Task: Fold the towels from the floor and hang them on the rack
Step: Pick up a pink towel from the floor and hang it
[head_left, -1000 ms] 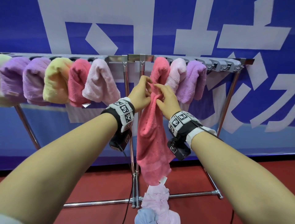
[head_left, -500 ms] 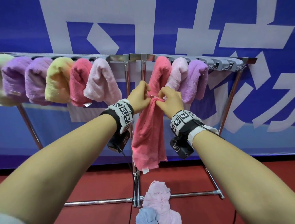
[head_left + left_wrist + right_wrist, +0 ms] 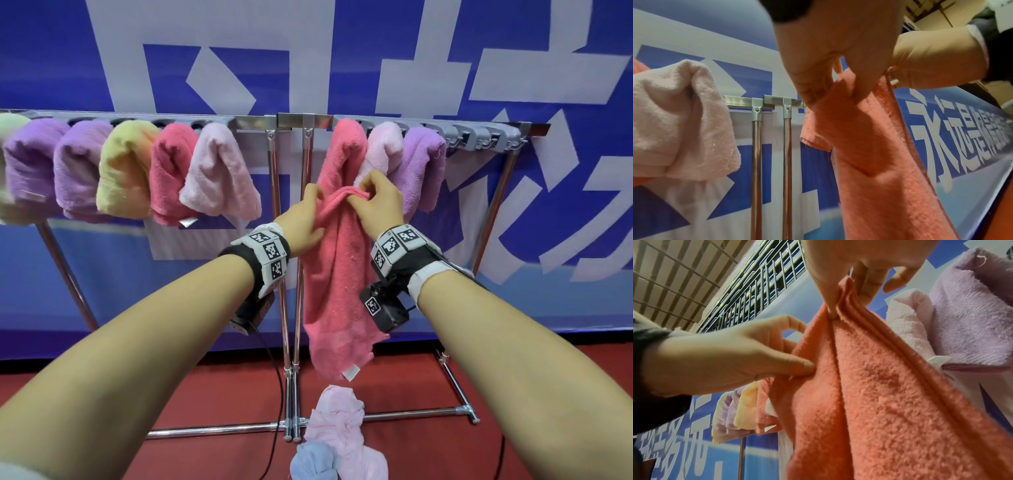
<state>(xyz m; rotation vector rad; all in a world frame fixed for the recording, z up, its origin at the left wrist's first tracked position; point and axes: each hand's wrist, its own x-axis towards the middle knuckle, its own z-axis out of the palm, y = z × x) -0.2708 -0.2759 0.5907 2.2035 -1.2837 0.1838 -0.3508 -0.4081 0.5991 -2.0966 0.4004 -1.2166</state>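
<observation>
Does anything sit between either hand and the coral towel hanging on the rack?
Nothing visible does: the left hand and right hand both already pinch the coral towel, which hangs over the rack.

Light: bright, even, soft shadows.
Distortion: wide-angle bending towards the head view's edges.
Blur: wrist views soft, slight smear at 12 o'clock.

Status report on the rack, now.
Left hand and right hand both pinching coral towel, draped over rack. Pink towel and blue towel on floor. Nothing blocking.
</observation>
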